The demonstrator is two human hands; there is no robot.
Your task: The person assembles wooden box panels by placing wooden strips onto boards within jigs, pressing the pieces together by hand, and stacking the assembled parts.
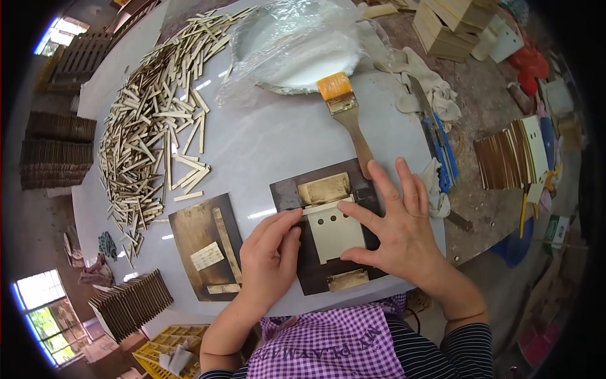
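A pale flat piece point(338, 237) with several round holes lies on a dark board point(309, 268) in front of me. A thin light strip point(325, 206) runs along its far edge. My left hand point(271, 252) is at the left end of that strip, thumb and fingers pressed together; what they hold, if anything, is hidden. My right hand point(398, 230) lies spread over the right side of the pale piece, its index fingertip at the upper right corner and thumb at the lower right. Wooden blocks point(324, 189) point(348, 280) sit beyond and below the piece.
Many thin wooden sticks point(151, 120) are heaped at the left. A second board point(202, 252) lies left of my hands. Beyond are a plastic-wrapped bowl of white stuff point(303, 57) and a brush point(346, 114). Blue-handled tools point(442, 151) and gloves point(426, 85) lie at the right.
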